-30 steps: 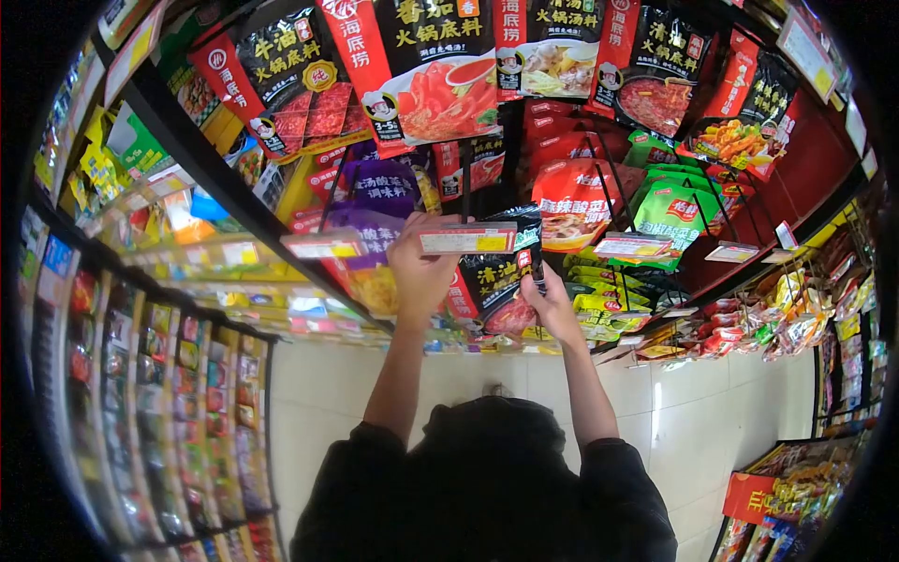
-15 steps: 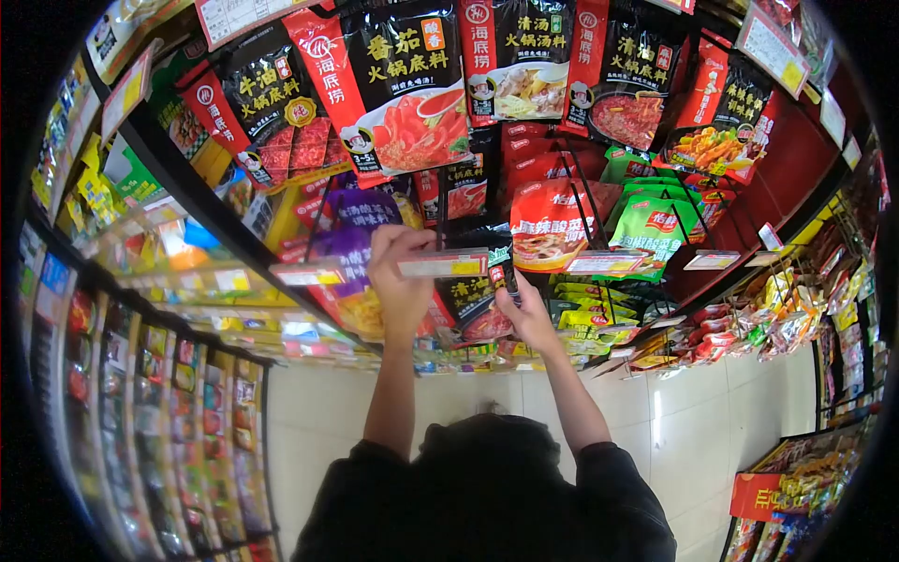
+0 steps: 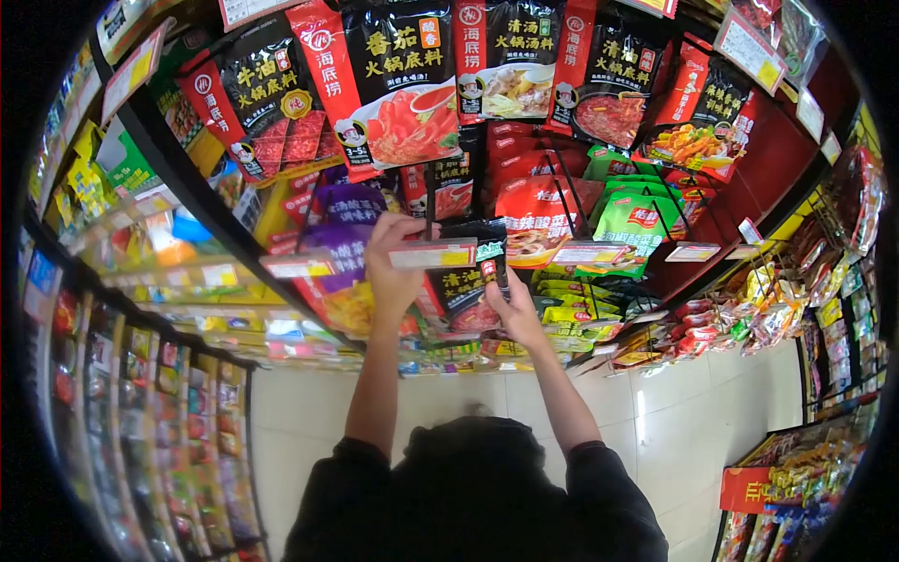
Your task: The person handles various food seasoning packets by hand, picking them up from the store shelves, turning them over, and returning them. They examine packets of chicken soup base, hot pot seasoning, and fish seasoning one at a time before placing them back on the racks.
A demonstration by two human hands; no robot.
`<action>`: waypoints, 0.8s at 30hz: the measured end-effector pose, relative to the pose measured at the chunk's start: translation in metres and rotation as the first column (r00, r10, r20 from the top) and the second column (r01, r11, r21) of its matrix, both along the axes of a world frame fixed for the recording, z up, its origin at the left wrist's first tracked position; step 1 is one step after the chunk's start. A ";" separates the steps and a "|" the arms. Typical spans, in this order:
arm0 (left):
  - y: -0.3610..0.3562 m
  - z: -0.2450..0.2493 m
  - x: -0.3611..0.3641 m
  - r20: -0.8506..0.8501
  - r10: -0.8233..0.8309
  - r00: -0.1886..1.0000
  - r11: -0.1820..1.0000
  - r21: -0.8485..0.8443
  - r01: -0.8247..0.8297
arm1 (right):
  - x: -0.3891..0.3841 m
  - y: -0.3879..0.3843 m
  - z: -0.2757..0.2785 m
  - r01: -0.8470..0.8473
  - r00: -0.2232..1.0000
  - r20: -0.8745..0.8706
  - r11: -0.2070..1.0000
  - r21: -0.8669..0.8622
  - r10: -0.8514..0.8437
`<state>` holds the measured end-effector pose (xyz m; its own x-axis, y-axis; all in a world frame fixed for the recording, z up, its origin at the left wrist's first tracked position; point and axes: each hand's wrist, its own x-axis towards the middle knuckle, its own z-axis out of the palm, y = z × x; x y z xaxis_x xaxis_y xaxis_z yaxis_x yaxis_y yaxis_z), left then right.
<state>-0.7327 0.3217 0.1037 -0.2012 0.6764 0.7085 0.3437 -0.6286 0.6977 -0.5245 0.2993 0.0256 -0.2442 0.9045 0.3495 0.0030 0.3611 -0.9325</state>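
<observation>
A black and red hotpot seasoning packet (image 3: 465, 292) hangs low on the rack, behind a price tag (image 3: 434, 254). My right hand (image 3: 513, 305) grips its right edge, thumb on the front. At the left end of the price tag is my left hand (image 3: 395, 267), its fingers bent at the top of the tag and hook; what they hold, if anything, is hidden. To the left hang purple packets (image 3: 348, 251). On the other side is a red and white packet (image 3: 536, 221), with green packets (image 3: 639, 225) farther right.
Large hotpot packets (image 3: 405, 89) hang in a row above the hands. Metal hooks with price tags (image 3: 590, 253) stick out toward me. Shelves of goods (image 3: 154, 412) stand at the left, and a red sign (image 3: 746, 489) is at the lower right. Pale floor tiles (image 3: 688, 412) lie below.
The view has shifted slightly, so the rack appears a little farther left. Both hands stay at the same packet and price tag, and the packet's top edge shows more clearly.
</observation>
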 end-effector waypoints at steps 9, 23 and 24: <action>-0.012 0.002 -0.009 -0.170 0.169 0.971 0.985 0.058 -0.161 | -0.010 -0.009 0.001 -0.021 1.000 0.014 0.998 -0.065 0.022; -0.033 -0.055 0.020 -0.405 0.304 0.863 0.953 0.125 -0.277 | -0.022 0.046 -0.013 0.256 0.965 0.032 0.963 0.080 -0.259; -0.036 -0.065 0.022 -0.376 0.263 0.889 0.964 0.059 -0.260 | -0.023 0.051 -0.016 0.280 0.957 0.048 0.955 0.099 -0.285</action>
<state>-0.7110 0.2853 0.0383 -0.0876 0.6314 0.7705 0.7325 -0.4834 0.4794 -0.5477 0.3503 0.0100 -0.0065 0.9049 0.4255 0.1728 0.4201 -0.8909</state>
